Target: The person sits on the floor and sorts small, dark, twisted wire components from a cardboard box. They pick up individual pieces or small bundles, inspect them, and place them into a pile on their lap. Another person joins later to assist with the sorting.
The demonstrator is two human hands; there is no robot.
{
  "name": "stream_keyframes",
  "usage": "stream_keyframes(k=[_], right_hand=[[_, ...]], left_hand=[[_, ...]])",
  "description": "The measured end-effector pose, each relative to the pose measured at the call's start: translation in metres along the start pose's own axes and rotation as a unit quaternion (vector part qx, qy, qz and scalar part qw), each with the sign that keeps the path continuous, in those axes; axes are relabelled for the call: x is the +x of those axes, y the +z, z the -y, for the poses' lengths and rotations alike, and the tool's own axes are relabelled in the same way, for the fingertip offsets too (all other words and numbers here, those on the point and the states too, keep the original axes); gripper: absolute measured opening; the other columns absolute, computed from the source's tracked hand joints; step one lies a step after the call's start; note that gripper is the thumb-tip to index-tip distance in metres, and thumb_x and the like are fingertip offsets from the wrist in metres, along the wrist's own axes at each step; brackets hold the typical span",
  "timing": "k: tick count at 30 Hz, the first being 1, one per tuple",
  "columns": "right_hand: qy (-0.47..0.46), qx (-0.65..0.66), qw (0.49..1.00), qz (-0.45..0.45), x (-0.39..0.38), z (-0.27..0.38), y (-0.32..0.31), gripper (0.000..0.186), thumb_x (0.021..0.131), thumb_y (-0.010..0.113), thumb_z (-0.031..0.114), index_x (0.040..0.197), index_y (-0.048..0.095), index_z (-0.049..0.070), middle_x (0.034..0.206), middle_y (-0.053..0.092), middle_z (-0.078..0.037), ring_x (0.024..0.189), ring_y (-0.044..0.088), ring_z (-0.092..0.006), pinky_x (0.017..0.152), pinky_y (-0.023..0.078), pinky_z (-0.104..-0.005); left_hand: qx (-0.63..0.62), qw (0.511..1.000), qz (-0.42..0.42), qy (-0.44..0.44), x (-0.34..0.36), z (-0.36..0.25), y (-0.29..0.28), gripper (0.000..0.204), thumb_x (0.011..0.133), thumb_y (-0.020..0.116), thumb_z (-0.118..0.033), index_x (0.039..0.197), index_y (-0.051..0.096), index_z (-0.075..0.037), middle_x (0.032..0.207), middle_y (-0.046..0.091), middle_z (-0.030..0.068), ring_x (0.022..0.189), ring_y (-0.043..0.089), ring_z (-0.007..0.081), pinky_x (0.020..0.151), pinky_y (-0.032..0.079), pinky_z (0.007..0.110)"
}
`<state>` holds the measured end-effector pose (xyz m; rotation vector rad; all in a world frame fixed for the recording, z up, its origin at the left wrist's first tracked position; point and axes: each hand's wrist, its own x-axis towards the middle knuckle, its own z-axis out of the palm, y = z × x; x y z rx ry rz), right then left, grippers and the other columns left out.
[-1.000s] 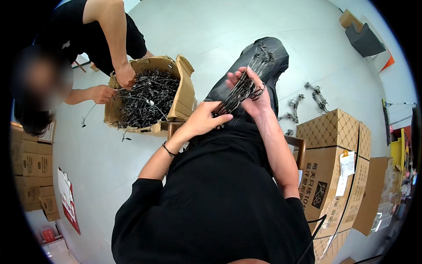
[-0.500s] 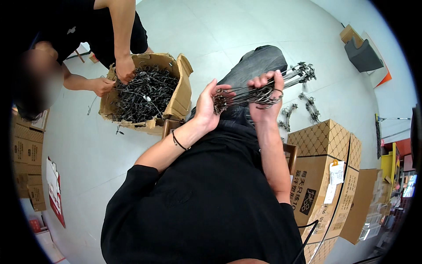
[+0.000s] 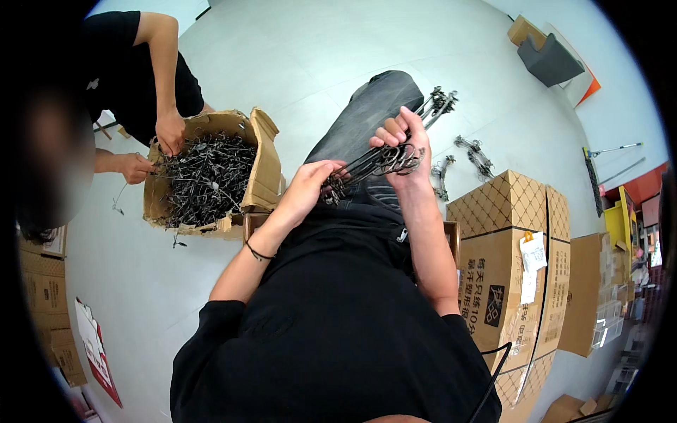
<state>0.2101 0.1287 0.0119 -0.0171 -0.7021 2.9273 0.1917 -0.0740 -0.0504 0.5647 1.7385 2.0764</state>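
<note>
A bundle of dark metal clip hangers (image 3: pixel 364 164) slants across my lap, its curved hooks gathered near the middle and the clips at both ends. My right hand (image 3: pixel 409 151) is closed around it by the hooks, thumb pointing up. At the nearer left end, my left hand (image 3: pixel 303 192) has its fingers around the clips, and part of that grip is hidden. Over to the left, an open cardboard box (image 3: pixel 266 166) holds a tangled heap of similar dark hangers (image 3: pixel 210 180). A co-worker's two hands pull at thin wires along its left edge.
Small bundles of dark hangers (image 3: pixel 477 156) lie on the floor beyond a large closed carton (image 3: pixel 486 264) at my right. A grey chair (image 3: pixel 551 62) stands far right by the wall. More cartons (image 3: pixel 46 303) are stacked at far left.
My left fingers, spread out before, have closed in on the clips at the left end. The bundle has tilted more steeply. The whole view has shifted, with the box now further left.
</note>
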Motion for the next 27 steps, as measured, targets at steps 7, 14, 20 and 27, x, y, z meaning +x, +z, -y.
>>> stream_keyframes(k=[7, 14, 20, 27], right_hand=[[-0.052, -0.123, 0.989, -0.060, -0.009, -0.008, 0.010, 0.036, 0.091, 0.063, 0.024, 0.063, 0.045, 0.012, 0.058, 0.044, 0.001, 0.056, 0.046, -0.0127, 0.057, 0.044, -0.0318], [0.037, -0.190, 0.980, 0.055, -0.005, 0.008, 0.048, 0.019, 0.092, 0.065, 0.018, 0.082, 0.058, 0.003, 0.072, 0.061, -0.005, 0.065, 0.061, -0.0160, 0.071, 0.057, -0.0345], [0.031, -0.030, 0.999, 0.008, -0.005, 0.024, 0.046, 0.026, 0.091, 0.061, 0.018, 0.073, 0.043, 0.014, 0.063, 0.045, 0.003, 0.055, 0.042, -0.0083, 0.057, 0.044, -0.0301], [-0.038, -0.027, 0.996, -0.076, -0.021, 0.040, 0.037, 0.031, 0.090, 0.056, 0.015, 0.064, 0.039, 0.014, 0.056, 0.037, 0.003, 0.048, 0.037, -0.0096, 0.049, 0.038, -0.0304]], left_hand=[[0.361, 0.921, 0.113, 0.098, -0.006, -0.071, 0.040, 0.078, 0.076, 0.079, -0.011, 0.140, 0.035, -0.004, 0.119, 0.065, 0.0208, 0.113, 0.063, 0.0289, 0.098, 0.047, 0.037], [0.327, 0.940, -0.063, 0.080, 0.008, -0.030, 0.048, 0.023, 0.088, 0.072, -0.019, 0.082, 0.064, 0.002, 0.065, 0.059, 0.0025, 0.057, 0.052, 0.0093, 0.052, 0.043, 0.031], [0.428, 0.904, -0.008, -0.019, 0.001, -0.046, 0.058, 0.040, 0.087, 0.074, -0.028, 0.063, 0.058, 0.000, 0.051, 0.055, 0.0012, 0.050, 0.055, 0.0093, 0.050, 0.042, 0.029], [0.490, 0.871, 0.019, 0.017, 0.011, -0.052, 0.076, 0.020, 0.090, 0.071, -0.020, 0.087, 0.064, -0.002, 0.069, 0.066, 0.0071, 0.058, 0.063, 0.0155, 0.061, 0.051, 0.030]])
